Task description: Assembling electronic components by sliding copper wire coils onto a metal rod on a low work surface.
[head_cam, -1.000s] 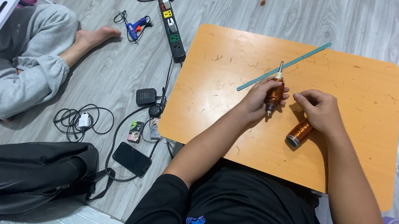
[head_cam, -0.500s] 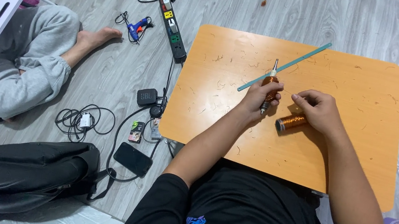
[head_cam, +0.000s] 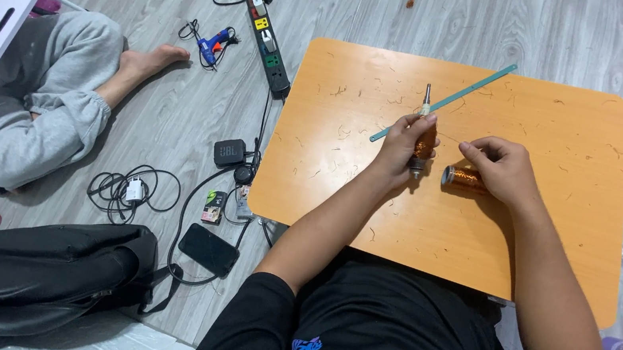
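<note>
The bench [head_cam: 560, 232] is smooth, matt orange laminate. Both coils, one in the left hand [head_cam: 425, 143] and one under the right [head_cam: 462, 178], are glossy copper wire. At twelve o'clock lies a thin teal strip [head_cam: 449, 101], plastic-looking. The floor [head_cam: 175, 117] is grey wood-grain.

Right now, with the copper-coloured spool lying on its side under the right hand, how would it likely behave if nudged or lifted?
The copper-coloured spool is a cylinder lying on its side on the flat orange table, so it would probably roll if the right hand let go. Its dense-looking wound wire suggests it is heavy for its size. It looks rigid, and the wound surface should probably grip well.
</note>
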